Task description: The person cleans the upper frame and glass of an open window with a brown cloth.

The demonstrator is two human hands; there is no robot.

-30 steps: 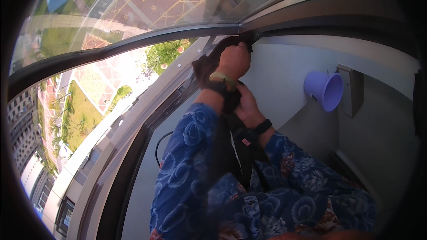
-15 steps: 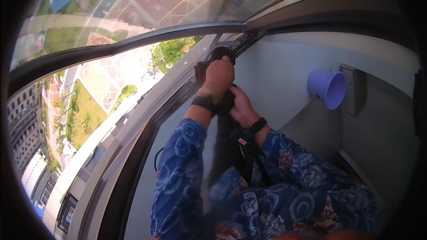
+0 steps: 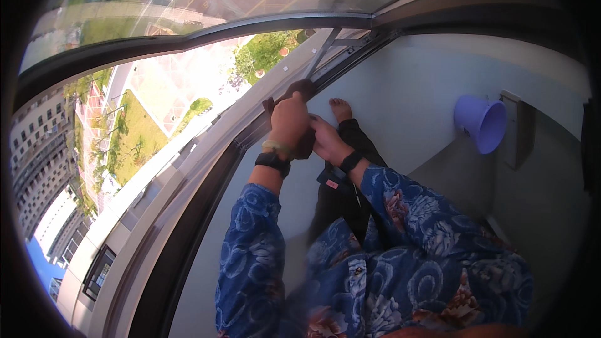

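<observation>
A dark brown cloth (image 3: 304,89) is bunched over the lower window frame (image 3: 253,130), with part of it hanging down on the inner side. My left hand (image 3: 289,117) presses on top of it, fingers closed around the fabric. Just to the right, my right hand (image 3: 328,139) pinches the hanging part of the same cloth; its fingertips are partly hidden. Each wrist wears a dark band.
The window sash (image 3: 188,42) stands open outward, joined to the frame by a metal stay arm (image 3: 322,50). Beyond the sill lies a long drop to the ground. A purple bucket (image 3: 479,122) is at the right by the wall. My bare foot (image 3: 341,109) rests beyond my hands.
Both hands have slid with the cloth along the frame, nearer to me and away from the stay arm. My bare foot has come into sight. The view has shifted slightly.
</observation>
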